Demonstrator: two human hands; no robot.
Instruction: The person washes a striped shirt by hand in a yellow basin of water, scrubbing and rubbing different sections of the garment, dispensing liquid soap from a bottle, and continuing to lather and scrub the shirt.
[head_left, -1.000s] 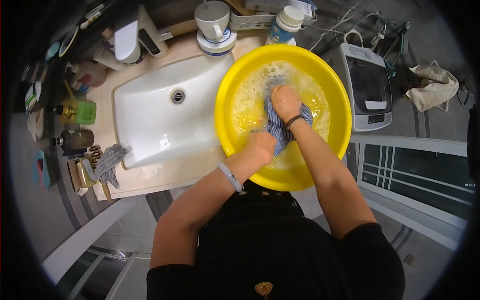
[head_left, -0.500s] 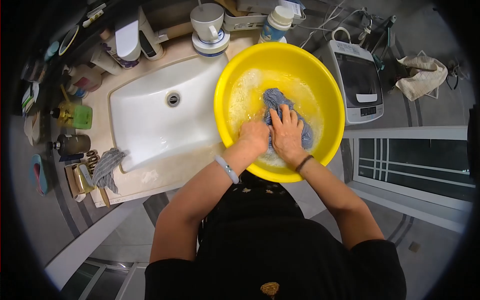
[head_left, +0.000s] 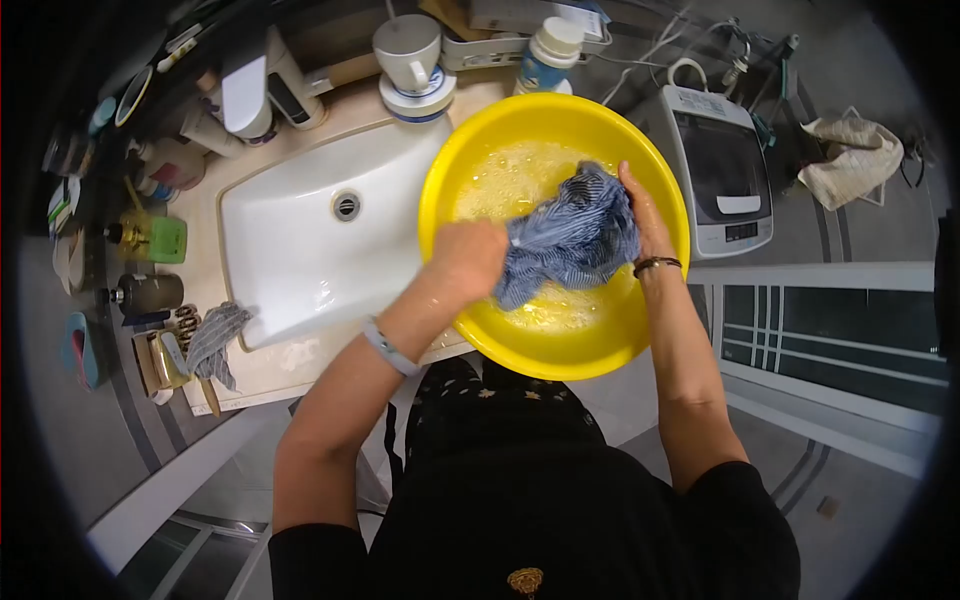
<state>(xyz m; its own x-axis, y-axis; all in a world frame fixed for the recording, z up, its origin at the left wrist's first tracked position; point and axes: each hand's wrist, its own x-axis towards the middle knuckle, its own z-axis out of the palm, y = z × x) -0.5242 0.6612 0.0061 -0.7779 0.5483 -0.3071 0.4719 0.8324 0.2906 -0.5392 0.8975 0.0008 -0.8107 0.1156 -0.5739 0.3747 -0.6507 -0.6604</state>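
A green bottle and a gray cloth were at the left end of the surface; next came a white sink; the left hand was squeezed tight on one end of a blue striped cloth, bunched up over a yellow tub of bubbly water; the right hand touched the blue striped cloth's other side, but I could not tell if it gripped; a washing machine stood beside the yellow tub.

Left grip clenched, right grip palm inward, left elbow bent
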